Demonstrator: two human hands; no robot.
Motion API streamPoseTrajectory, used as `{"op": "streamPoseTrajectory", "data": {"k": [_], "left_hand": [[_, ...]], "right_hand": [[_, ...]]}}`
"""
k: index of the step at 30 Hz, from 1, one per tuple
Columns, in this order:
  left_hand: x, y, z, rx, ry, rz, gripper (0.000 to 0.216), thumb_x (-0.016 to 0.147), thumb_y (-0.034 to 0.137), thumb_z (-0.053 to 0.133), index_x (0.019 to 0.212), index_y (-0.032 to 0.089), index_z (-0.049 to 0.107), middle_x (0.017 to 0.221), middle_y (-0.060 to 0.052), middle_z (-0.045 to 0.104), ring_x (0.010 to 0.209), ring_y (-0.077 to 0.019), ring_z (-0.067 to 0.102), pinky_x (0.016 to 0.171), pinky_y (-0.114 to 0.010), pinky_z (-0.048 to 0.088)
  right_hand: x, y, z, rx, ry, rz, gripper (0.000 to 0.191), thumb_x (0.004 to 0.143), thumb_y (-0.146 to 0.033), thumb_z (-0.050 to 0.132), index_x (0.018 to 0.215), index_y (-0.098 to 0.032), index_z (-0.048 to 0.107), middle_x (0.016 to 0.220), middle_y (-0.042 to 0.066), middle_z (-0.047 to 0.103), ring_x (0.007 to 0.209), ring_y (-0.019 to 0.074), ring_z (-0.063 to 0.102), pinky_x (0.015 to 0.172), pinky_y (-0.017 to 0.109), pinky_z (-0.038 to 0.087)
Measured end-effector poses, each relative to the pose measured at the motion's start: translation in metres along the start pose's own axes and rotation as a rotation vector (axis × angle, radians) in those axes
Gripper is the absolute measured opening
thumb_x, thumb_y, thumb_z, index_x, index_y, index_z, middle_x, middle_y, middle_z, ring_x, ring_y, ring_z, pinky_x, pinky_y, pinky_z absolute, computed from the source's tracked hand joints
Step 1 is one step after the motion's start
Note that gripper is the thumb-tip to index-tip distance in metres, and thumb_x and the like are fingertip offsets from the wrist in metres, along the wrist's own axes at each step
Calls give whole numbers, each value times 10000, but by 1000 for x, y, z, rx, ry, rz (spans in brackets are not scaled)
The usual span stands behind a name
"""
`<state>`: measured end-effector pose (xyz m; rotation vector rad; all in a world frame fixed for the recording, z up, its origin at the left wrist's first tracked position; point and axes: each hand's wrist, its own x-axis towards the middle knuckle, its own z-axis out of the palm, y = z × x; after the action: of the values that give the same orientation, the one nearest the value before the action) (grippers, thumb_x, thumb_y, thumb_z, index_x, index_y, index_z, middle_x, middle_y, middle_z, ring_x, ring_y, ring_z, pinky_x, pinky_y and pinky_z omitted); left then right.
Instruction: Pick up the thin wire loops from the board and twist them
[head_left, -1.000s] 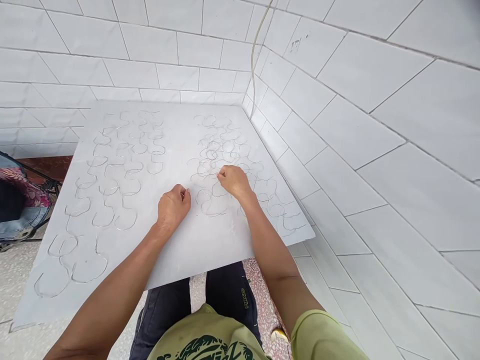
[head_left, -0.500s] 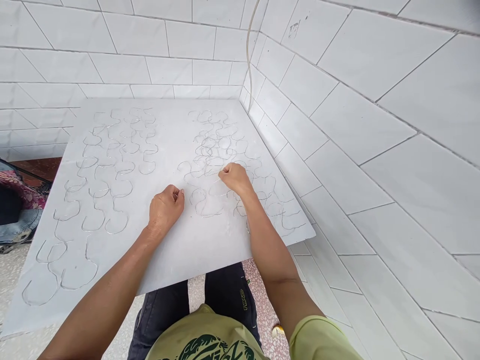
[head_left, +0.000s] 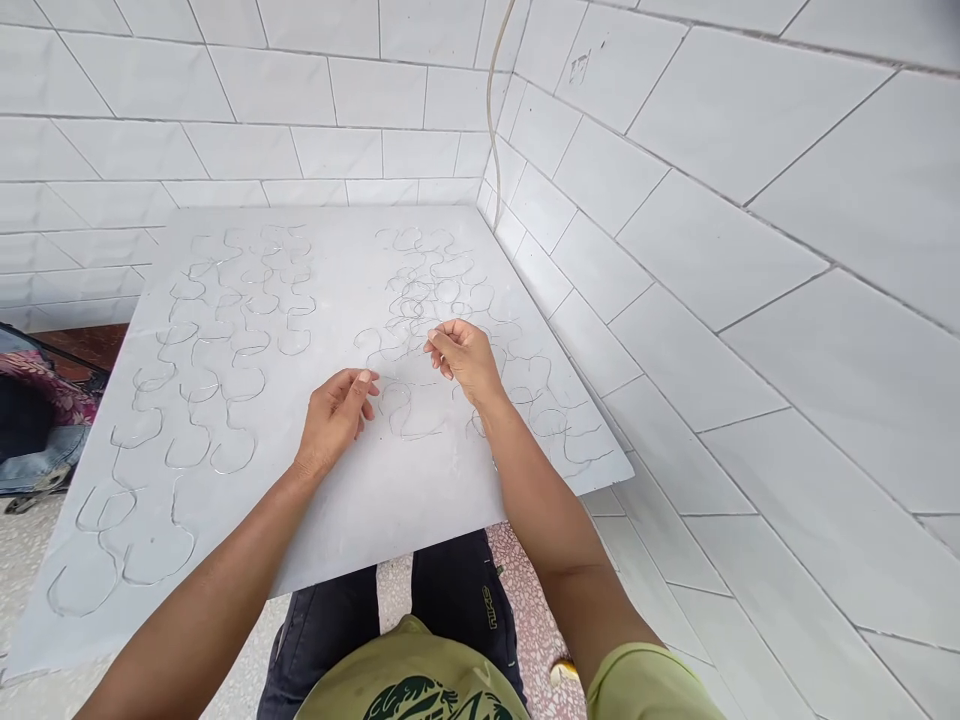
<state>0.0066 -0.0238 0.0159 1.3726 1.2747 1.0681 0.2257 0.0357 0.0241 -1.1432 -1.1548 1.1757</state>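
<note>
My left hand is over the middle of the white board, thumb pressed to its index finger on a thin metal wire. Across a small gap, my right hand pinches thin wire at the edge of a tangled group of bent wires. The wire between the hands is too fine to follow fully. A loose curved wire lies just below and between them. On the left half of the board, several S-shaped wires lie in rough columns.
White tiled walls meet at the board's far right corner, where a pale cable hangs. Cloth items and a bag sit beyond the left edge. More bent wires lie right of my right forearm. My legs are below the front edge.
The fingers of both hands have loosened from tighter fists into lighter pinches. My right hand has turned and shifted slightly left, and the left hand has edged slightly right.
</note>
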Motion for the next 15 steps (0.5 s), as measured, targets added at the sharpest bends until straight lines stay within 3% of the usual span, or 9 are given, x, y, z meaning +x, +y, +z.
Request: {"op": "streamPoseTrajectory", "data": {"k": [3,6,11,15], "left_hand": [[3,0,-1,-160,-81,-32,469,934,594,596,1119,183,727,1127,-123,671,720,-154,609,434,-231,420],[4,0,-1,-209,-102,-56,448,910,567,651,1112,176,738,1127,-126,668,717,-144,599,432,-225,426],[3,1,1,-180,-100,-95,381,843,493,756,1053,175,757,988,-96,683,686,-144,600,425,-223,417],[6,-1,-2,-210,-55,-119,308,836,472,758,876,167,753,847,-63,662,591,-116,547,422,-230,391]], "right_hand": [[-5,4,11,-58,4,-22,191,886,-366,659,829,-194,601,813,42,706,545,91,527,417,208,326],[-9,8,21,-105,-26,-26,191,891,-371,648,822,-202,594,795,30,703,550,95,534,433,213,347],[-19,13,36,-122,-82,-37,173,901,-363,630,835,-210,585,788,15,704,564,103,548,466,225,383],[-21,14,39,-145,-113,-19,151,902,-339,613,831,-210,579,760,6,700,552,101,538,473,226,392]]}}
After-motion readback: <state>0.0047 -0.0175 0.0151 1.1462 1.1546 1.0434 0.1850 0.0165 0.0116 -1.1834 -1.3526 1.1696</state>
